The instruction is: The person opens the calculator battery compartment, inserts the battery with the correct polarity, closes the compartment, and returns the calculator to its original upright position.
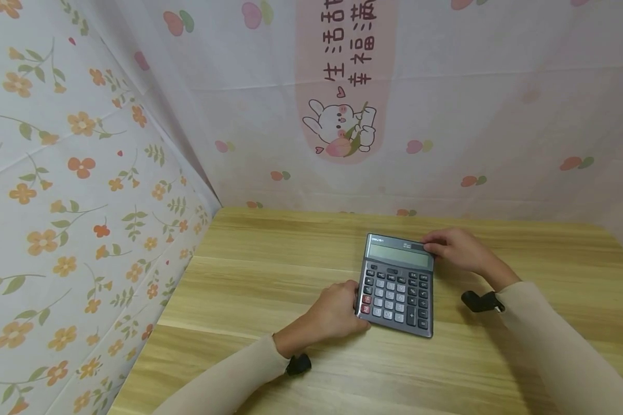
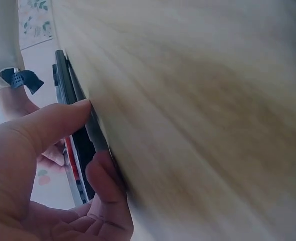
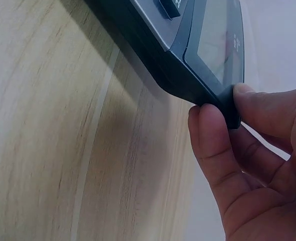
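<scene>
A dark grey desk calculator (image 1: 397, 285) with a blank display and several grey, black and red keys is between my two hands, face up over the wooden table. My right hand (image 1: 457, 249) pinches its top right corner; the right wrist view has the thumb (image 3: 268, 108) on the display side and fingertips (image 3: 213, 120) at the edge below, the corner standing above the tabletop. At the lower left side, my left hand (image 1: 334, 311) holds the calculator's edge. From the left wrist, its thumb (image 2: 62, 120) and curled fingers (image 2: 108, 186) meet that edge, close to the wood.
The wood-grain table (image 1: 259, 259) runs back to a pink printed curtain (image 1: 436, 115) with a cartoon rabbit. A flowered cloth (image 1: 83, 230) hangs along the left side. Black wrist devices (image 1: 480, 301) poke out at both sleeve cuffs.
</scene>
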`<state>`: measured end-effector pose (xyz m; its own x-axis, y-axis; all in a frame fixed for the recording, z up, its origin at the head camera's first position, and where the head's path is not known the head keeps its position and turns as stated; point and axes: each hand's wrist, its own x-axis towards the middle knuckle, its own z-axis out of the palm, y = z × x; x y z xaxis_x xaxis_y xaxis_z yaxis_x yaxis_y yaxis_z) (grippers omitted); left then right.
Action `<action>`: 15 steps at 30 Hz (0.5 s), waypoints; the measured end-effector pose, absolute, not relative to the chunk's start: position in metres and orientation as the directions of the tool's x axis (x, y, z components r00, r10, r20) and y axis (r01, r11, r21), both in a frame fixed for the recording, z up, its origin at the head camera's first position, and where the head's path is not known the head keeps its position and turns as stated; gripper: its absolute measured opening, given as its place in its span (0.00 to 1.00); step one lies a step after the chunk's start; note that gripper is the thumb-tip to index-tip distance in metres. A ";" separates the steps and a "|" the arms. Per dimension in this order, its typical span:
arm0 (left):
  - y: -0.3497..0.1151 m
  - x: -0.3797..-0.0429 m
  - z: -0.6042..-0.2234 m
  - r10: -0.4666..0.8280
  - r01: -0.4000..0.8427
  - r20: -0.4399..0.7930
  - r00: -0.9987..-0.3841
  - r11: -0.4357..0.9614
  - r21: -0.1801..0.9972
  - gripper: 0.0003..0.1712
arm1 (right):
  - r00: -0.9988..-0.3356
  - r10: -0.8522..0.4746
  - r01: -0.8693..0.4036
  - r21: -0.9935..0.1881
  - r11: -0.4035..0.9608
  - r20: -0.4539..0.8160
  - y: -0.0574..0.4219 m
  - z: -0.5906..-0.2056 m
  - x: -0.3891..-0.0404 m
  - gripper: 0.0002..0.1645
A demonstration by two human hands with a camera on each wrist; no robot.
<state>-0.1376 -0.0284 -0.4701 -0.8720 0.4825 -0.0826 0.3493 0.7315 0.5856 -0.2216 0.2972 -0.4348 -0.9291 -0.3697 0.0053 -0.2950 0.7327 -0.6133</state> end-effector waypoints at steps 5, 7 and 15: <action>-0.028 -0.138 -0.469 0.478 0.342 -0.101 -0.873 0.746 0.571 0.42 | -0.935 -0.354 -0.276 -0.613 0.740 -0.007 0.296 -0.434 -0.223 0.15; -0.028 -0.138 -0.469 0.477 0.345 -0.101 -0.873 0.751 0.563 0.43 | -0.937 -0.350 -0.269 -0.610 0.745 -0.014 0.295 -0.435 -0.224 0.16; -0.027 -0.140 -0.469 0.485 0.356 -0.098 -0.869 0.751 0.556 0.44 | -0.943 -0.332 -0.253 -0.597 0.761 -0.024 0.293 -0.435 -0.226 0.18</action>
<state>-0.1398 -0.0273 -0.4688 -0.8693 0.4846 -0.0978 0.3560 0.7508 0.5564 -0.2263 0.2928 -0.4353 -0.9429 -0.3321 -0.0238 -0.2531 0.7614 -0.5968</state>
